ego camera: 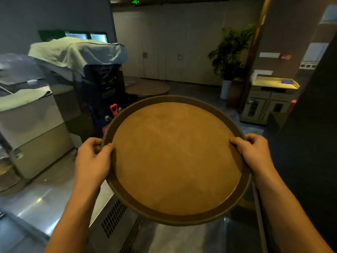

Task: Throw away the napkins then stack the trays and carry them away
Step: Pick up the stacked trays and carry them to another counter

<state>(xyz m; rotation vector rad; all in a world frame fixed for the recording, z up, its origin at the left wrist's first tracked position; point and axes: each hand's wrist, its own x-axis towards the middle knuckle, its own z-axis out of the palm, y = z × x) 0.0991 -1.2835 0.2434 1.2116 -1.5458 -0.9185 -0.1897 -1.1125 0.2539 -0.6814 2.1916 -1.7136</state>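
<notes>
A round brown tray [175, 157] with a darker raised rim fills the middle of the view, held level in the air in front of me. Its surface is bare; no napkin lies on it. My left hand [93, 159] grips the left rim with the thumb on top. My right hand [255, 154] grips the right rim the same way. Whether more trays are stacked under the top one cannot be told from here.
A steel counter [45, 194] runs along the left, with steel equipment [36, 125] and cloth-covered machines [78, 52] on it. Round tables [147, 88] stand ahead on the floor. A potted plant [229, 57] and a cabinet [268, 103] stand at the right; a dark wall [313, 125] is close by.
</notes>
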